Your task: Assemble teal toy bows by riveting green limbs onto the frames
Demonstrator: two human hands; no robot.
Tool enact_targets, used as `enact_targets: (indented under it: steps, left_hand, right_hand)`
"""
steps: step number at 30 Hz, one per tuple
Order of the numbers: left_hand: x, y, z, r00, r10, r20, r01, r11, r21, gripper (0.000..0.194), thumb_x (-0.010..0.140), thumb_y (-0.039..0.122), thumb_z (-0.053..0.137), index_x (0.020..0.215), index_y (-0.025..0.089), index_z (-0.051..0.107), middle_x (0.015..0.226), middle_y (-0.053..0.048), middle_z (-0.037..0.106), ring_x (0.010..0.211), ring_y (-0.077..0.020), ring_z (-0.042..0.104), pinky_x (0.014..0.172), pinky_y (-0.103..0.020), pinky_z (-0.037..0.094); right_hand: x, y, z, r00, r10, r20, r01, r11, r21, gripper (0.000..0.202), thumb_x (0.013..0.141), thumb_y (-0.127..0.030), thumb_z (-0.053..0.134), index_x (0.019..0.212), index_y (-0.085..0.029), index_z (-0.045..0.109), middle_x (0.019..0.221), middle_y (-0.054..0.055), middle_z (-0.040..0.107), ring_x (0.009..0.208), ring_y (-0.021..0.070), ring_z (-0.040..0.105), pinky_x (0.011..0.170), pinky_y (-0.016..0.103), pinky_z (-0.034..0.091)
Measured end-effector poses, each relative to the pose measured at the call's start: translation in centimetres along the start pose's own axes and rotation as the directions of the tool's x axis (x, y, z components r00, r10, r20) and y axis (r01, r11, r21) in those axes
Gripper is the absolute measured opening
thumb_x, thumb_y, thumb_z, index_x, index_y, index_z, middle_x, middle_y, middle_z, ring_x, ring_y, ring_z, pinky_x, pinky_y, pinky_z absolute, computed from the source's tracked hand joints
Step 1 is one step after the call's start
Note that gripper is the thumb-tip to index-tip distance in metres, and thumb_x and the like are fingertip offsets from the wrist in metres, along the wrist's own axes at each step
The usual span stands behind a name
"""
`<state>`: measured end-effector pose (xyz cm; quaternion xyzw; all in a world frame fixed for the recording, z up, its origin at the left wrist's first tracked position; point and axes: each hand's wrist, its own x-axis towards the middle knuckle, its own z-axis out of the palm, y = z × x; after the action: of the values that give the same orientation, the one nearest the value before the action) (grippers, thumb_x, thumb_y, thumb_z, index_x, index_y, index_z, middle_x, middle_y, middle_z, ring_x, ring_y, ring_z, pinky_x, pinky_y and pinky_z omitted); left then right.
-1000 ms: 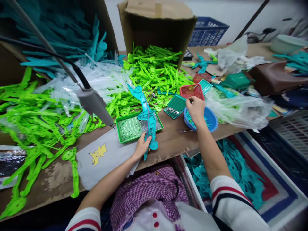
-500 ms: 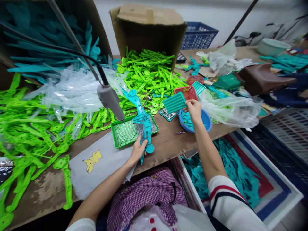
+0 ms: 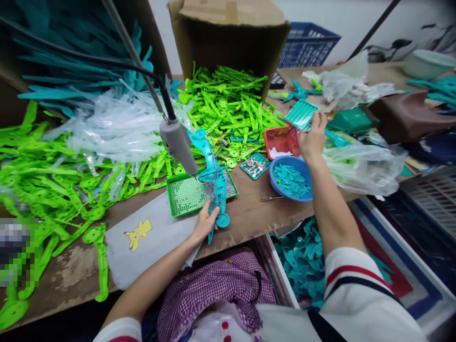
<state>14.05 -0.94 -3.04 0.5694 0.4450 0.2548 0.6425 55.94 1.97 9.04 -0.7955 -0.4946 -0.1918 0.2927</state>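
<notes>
My left hand (image 3: pixel 207 219) is closed around the lower end of a long teal plastic part (image 3: pixel 213 178) with thin wires along it. This part slants over a green perforated tray (image 3: pixel 185 194) that contains small metal pieces. The tip of a hanging grey electric screwdriver (image 3: pixel 180 145) is close to the part's left side. Beside a teal ribbed tray (image 3: pixel 299 115), behind the red basket (image 3: pixel 281 140), is my right hand (image 3: pixel 314 140), its fingers stretched and apart from the thumb. A small teal tray of silvery discs (image 3: pixel 255 166) stands nearer me.
A blue bowl (image 3: pixel 290 178) of teal pieces stands below my right forearm. Bright green parts (image 3: pixel 228 104) spill from a cardboard box (image 3: pixel 231 28). Plastic bags (image 3: pixel 114 128) lie left of the screwdriver. An open drawer (image 3: pixel 306 266) with teal parts juts out below the table.
My right hand has moved right and away from me, carrying the teal ribbed tray from above the discs to behind the red basket. The discs now show. My left hand stays on the teal part.
</notes>
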Motion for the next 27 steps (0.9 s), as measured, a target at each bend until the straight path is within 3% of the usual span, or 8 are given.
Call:
enact_targets:
  steps: [2, 3, 5, 8, 12, 18, 24, 27]
  left_hand:
    - [0.0, 0.0, 0.0, 1.000, -0.008, -0.001, 0.008, 1.000, -0.001, 0.050, 0.083, 0.057, 0.064, 0.114, 0.018, 0.055, 0.067, 0.005, 0.059, 0.038, -0.0080, 0.049, 0.034, -0.020, 0.042]
    - [0.1, 0.0, 0.0, 1.000, -0.007, -0.002, 0.007, 1.000, 0.001, 0.051, 0.082, 0.057, 0.064, 0.113, 0.018, 0.055, 0.067, 0.005, 0.059, 0.038, -0.0082, 0.049, 0.034, -0.021, 0.042]
    - [0.1, 0.0, 0.0, 1.000, 0.001, -0.006, -0.001, 1.000, 0.009, 0.050, 0.082, 0.058, 0.064, 0.111, 0.018, 0.055, 0.068, 0.005, 0.058, 0.039, -0.0085, 0.050, 0.034, -0.021, 0.043]
    - [0.0, 0.0, -0.2, 1.000, 0.009, 0.007, -0.009, 1.000, 0.021, 0.049, 0.085, 0.058, 0.062, 0.111, 0.018, 0.054, 0.068, 0.005, 0.059, 0.040, -0.0089, 0.051, 0.035, -0.021, 0.043]
    - [-0.1, 0.0, -0.2, 0.999, 0.020, 0.032, -0.021, 0.999, 0.026, 0.048, 0.086, 0.058, 0.061, 0.111, 0.018, 0.053, 0.068, 0.005, 0.058, 0.038, -0.0085, 0.049, 0.034, -0.021, 0.041]
    - [0.0, -0.1, -0.2, 0.998, 0.027, 0.056, -0.028, 0.999, 0.017, 0.052, 0.086, 0.060, 0.060, 0.116, 0.018, 0.054, 0.066, 0.004, 0.058, 0.038, -0.0091, 0.049, 0.035, -0.022, 0.042]
    - [0.0, -0.2, -0.2, 0.998, 0.031, 0.057, -0.032, 0.999, 0.023, 0.053, 0.087, 0.061, 0.059, 0.118, 0.017, 0.055, 0.064, 0.004, 0.059, 0.039, -0.0108, 0.052, 0.036, -0.023, 0.043]
    - [0.0, -0.2, -0.1, 0.998, 0.040, 0.058, -0.042, 0.999, 0.029, 0.051, 0.088, 0.061, 0.058, 0.115, 0.018, 0.055, 0.064, 0.004, 0.059, 0.040, -0.0109, 0.053, 0.036, -0.023, 0.044]
  right_hand:
    - [-3.0, -4.1, 0.7, 0.988, 0.016, 0.150, -0.011, 0.999, -0.032, 0.036, 0.098, -0.024, 0.039, 0.127, -0.014, 0.059, 0.131, 0.021, 0.057, 0.118, 0.0290, 0.059, 0.092, 0.041, 0.051]
    - [-4.9, -6.4, 1.3, 0.955, -0.028, 0.295, 0.041, 0.998, -0.038, 0.033, 0.098, -0.022, 0.038, 0.119, -0.015, 0.063, 0.123, 0.019, 0.063, 0.111, 0.0274, 0.062, 0.091, 0.039, 0.050]
    - [-8.8, -10.2, 2.6, 0.836, -0.030, 0.547, 0.094, 0.992, -0.089, 0.032, 0.099, -0.019, 0.037, 0.112, -0.016, 0.067, 0.116, 0.017, 0.067, 0.105, 0.0261, 0.064, 0.087, 0.035, 0.050]
    - [-12.2, -12.7, 4.6, 0.798, 0.133, 0.587, -0.002, 0.976, -0.218, 0.043, 0.097, -0.007, 0.028, 0.120, -0.012, 0.064, 0.125, 0.021, 0.063, 0.111, 0.0275, 0.063, 0.086, 0.034, 0.049]
    - [-12.5, -11.7, 5.8, 0.789, 0.199, 0.582, -0.061, 0.967, -0.249, 0.045, 0.095, -0.005, 0.026, 0.118, -0.008, 0.065, 0.126, 0.023, 0.062, 0.113, 0.0297, 0.063, 0.088, 0.037, 0.048]
    - [-11.6, -10.0, 6.5, 0.778, 0.160, 0.607, -0.048, 0.979, -0.197, 0.036, 0.097, -0.012, 0.033, 0.113, -0.005, 0.065, 0.120, 0.025, 0.065, 0.106, 0.0295, 0.064, 0.094, 0.038, 0.045]
    - [-12.1, -9.3, 6.5, 0.824, 0.118, 0.555, -0.052, 0.990, -0.133, 0.032, 0.098, -0.017, 0.036, 0.118, -0.004, 0.058, 0.118, 0.025, 0.065, 0.109, 0.0306, 0.061, 0.093, 0.041, 0.045]
    - [-12.2, -9.5, 6.2, 0.845, 0.055, 0.532, 0.018, 0.991, -0.132, 0.036, 0.100, -0.019, 0.032, 0.121, -0.008, 0.059, 0.119, 0.023, 0.067, 0.107, 0.0294, 0.062, 0.090, 0.039, 0.046]
